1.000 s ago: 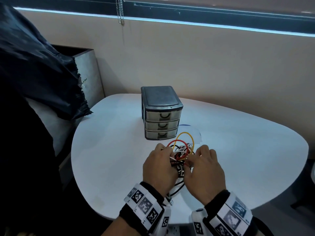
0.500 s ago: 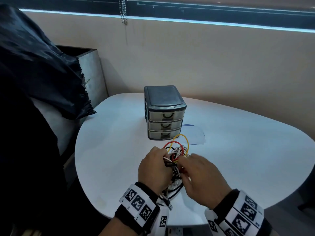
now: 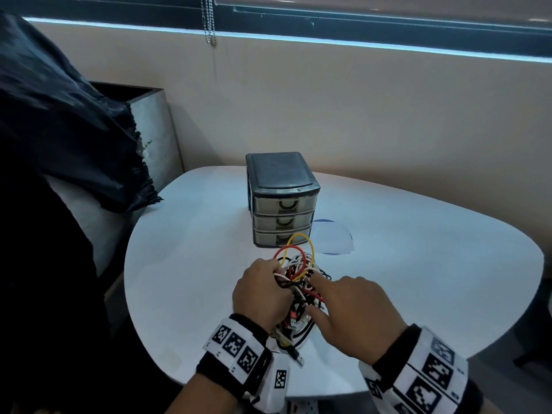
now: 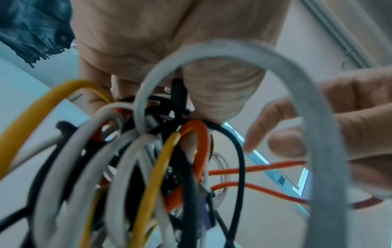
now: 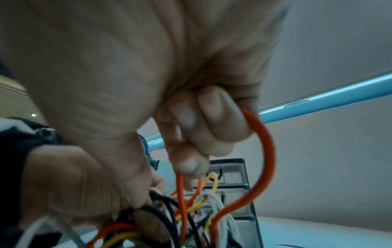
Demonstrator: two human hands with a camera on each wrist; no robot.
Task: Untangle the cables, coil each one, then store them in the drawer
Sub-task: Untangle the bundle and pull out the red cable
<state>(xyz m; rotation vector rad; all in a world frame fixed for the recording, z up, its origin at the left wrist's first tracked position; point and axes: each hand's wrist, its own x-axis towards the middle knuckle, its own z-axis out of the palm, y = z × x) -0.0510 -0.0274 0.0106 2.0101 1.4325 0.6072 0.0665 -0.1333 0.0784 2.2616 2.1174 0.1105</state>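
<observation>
A white rounded table [image 3: 185, 264] fills the middle and lower part of the head view. At upper left, dark crinkled plastic [image 3: 59, 115] drapes over a grey bin. Near the table's centre stands a small grey drawer unit [image 3: 282, 201] with three shut drawers stacked one above another, and a sheet of white paper [image 3: 334, 239] lies just to its right. Directly below the unit in the frame sits the tangle of cables [image 3: 298, 276], a knot of white, black, red and yellow loops, some rising in front of the lowest drawer. The left hand [image 3: 261, 294], at lower centre, is curled tightly around the left side of the bundle. The right hand [image 3: 355, 312], just to its right, pinches a red cable [image 5: 263, 164] between thumb and curled fingers, with the index finger pointing into the knot.
</observation>
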